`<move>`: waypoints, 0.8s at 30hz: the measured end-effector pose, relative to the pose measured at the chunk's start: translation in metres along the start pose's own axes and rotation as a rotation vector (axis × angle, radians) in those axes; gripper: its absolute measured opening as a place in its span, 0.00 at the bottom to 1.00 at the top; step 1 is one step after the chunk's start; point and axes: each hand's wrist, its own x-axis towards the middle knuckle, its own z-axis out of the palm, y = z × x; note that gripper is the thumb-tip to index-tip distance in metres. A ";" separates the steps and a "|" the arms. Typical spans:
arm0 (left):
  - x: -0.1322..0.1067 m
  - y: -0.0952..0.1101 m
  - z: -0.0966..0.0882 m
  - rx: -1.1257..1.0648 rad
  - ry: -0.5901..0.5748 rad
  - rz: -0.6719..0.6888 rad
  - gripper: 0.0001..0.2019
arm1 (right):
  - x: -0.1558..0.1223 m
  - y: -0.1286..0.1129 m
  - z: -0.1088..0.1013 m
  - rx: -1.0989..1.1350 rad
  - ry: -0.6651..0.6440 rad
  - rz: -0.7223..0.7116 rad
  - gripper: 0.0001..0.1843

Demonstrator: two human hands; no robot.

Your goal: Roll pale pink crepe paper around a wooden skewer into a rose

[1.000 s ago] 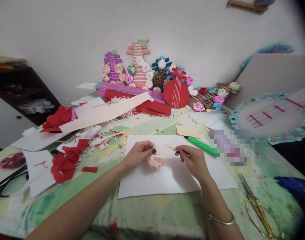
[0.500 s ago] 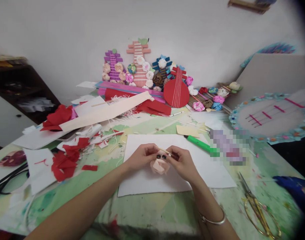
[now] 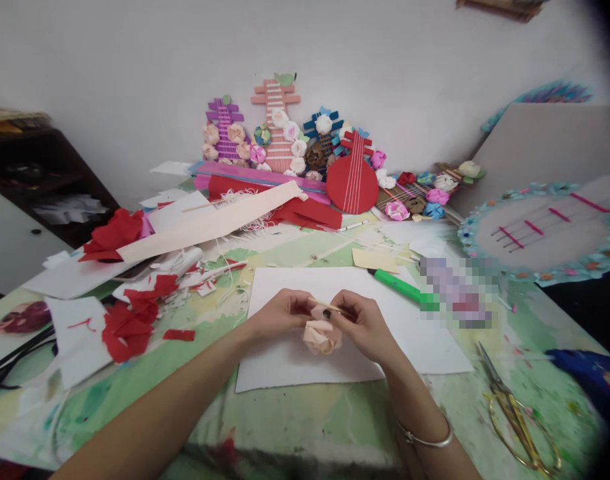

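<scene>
Cradles a peach paper rose point(image 3: 322, 337) over a white sheet point(image 3: 425, 337) on the bench point(image 3: 329, 417), left hand point(image 3: 279, 313) and right hand point(image 3: 367, 327) pressed together, the right pinching a thin stick point(image 3: 329, 307); probably featherlight, crushable, best gripped gently at its base.

On the sheet point(image 3: 419, 333) by the tabletop's point(image 3: 305, 427) front edge, my left hand point(image 3: 279, 313) and right hand point(image 3: 365, 323) meet at the paper flower point(image 3: 322, 337) and stick point(image 3: 329, 307); scissors point(image 3: 509, 407) lie toward the right front corner, scraps point(image 3: 127, 327) to the left.

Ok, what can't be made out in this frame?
Head view only.
1. Whatever lies right of the green marker: pixelated patch covers it.
2. Blue object, right edge: blurred, cut by dark rim.
3. Top of the paper flower: hidden under left hand, right hand and stick.
</scene>
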 end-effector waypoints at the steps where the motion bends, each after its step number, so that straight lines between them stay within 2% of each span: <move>1: 0.000 0.001 0.000 -0.006 -0.003 0.003 0.06 | 0.000 0.000 0.000 -0.011 0.006 -0.001 0.06; 9: -0.001 -0.004 -0.004 0.135 -0.024 0.119 0.09 | 0.001 0.005 0.001 -0.154 0.046 0.020 0.06; 13: 0.000 -0.007 -0.005 0.103 -0.004 0.107 0.12 | 0.002 0.003 0.002 -0.248 0.016 0.005 0.08; 19: 0.002 -0.007 -0.002 0.096 0.161 0.034 0.10 | 0.001 -0.001 0.000 -0.399 0.052 -0.117 0.09; 22: 0.002 -0.008 -0.003 0.111 0.185 0.053 0.08 | 0.000 0.002 -0.001 -0.436 0.081 -0.201 0.14; 24: 0.002 -0.008 -0.004 0.117 0.174 0.061 0.08 | 0.000 0.005 0.000 -0.480 0.089 -0.240 0.15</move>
